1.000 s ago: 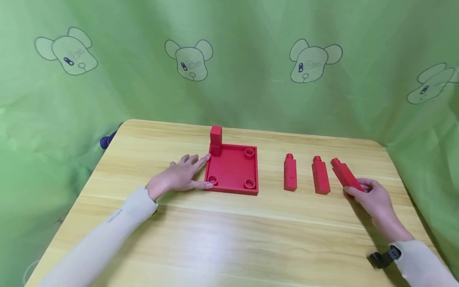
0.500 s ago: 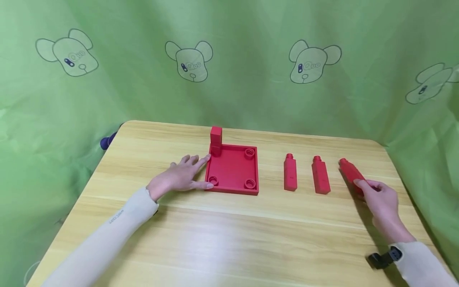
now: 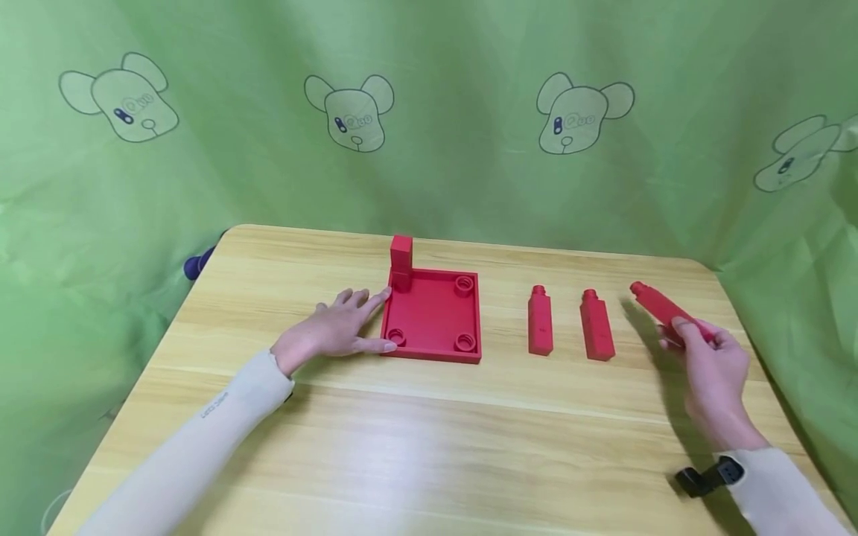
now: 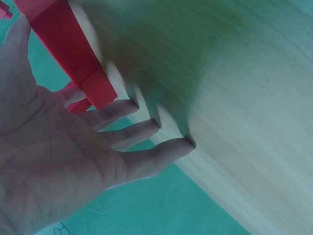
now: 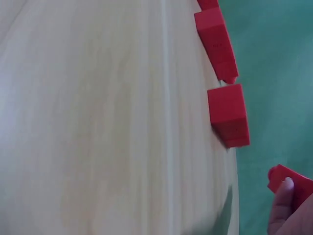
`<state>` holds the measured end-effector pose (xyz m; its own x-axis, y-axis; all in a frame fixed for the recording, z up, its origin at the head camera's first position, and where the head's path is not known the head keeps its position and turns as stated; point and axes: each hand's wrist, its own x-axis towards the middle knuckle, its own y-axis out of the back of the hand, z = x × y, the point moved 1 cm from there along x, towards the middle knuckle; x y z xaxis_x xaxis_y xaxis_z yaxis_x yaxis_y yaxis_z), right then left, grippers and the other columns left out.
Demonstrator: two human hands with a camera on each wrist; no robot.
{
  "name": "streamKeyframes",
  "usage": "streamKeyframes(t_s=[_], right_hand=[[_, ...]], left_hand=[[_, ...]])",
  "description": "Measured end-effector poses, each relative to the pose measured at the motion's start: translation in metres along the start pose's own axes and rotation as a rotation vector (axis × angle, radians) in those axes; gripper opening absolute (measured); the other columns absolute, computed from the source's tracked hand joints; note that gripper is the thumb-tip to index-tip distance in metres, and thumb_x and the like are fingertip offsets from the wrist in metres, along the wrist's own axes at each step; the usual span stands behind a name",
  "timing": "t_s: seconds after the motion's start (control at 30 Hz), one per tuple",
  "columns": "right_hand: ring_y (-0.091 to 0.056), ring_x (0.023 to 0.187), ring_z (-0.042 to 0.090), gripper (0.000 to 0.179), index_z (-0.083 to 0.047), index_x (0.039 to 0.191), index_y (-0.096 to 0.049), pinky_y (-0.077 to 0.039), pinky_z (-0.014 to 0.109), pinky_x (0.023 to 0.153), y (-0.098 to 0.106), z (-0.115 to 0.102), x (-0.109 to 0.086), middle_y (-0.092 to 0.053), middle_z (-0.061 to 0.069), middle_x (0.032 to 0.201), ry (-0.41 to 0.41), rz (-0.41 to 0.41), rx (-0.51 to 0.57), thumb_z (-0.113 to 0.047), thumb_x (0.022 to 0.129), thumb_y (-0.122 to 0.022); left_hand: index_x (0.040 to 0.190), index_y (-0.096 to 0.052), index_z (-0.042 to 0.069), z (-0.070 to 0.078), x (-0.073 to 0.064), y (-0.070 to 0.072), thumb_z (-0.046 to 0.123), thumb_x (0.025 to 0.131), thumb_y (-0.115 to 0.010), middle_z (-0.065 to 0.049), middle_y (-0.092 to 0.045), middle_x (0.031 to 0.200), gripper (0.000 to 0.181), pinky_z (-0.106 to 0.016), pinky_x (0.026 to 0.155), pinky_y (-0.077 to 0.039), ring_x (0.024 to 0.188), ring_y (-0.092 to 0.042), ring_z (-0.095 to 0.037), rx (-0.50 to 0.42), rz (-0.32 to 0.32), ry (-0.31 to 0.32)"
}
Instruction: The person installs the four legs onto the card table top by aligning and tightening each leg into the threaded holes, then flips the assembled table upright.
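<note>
A square red tray (image 3: 439, 309) with a raised rim lies on the wooden table; threaded round sockets stand in three of its corners. At its back left corner a red square leg (image 3: 402, 260) stands upright. My left hand (image 3: 335, 327) lies with fingers spread against the tray's left side, thumb at the front left corner; in the left wrist view the fingers (image 4: 161, 152) are straight. My right hand (image 3: 713, 365) pinches another red leg (image 3: 663, 305) by its plain end, above the table, its threaded tip pointing up and left.
Two more red legs, a nearer-to-tray one (image 3: 540, 324) and one beside it (image 3: 597, 327), lie on the table (image 3: 402, 447) between tray and right hand, threaded ends away from me. A green curtain (image 3: 456, 186) hangs behind the table's back edge.
My right hand has lifted its leg off the table and shifted its grip, the leg now tilting further left. My left hand stays at the tray.
</note>
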<state>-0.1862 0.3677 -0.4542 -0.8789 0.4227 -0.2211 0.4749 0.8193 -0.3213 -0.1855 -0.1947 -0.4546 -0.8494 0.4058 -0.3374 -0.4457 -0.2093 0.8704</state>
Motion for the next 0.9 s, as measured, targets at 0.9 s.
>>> streamKeyframes(t_s=[0.9], right_hand=[[-0.062,0.075,0.016,0.028,0.007,0.116,-0.074,-0.058,0.021,0.066,-0.079,0.001,-0.034,-0.069,0.011,0.094,0.207,-0.066,0.125,0.005,0.091,-0.086]], left_hand=[[0.178,-0.014,0.023,0.001,0.0,-0.001,0.079,0.097,-0.061,-0.026,-0.026,0.175,0.109,-0.088,0.11,-0.028,0.158,-0.023,-0.057,-0.003,0.016,-0.007]])
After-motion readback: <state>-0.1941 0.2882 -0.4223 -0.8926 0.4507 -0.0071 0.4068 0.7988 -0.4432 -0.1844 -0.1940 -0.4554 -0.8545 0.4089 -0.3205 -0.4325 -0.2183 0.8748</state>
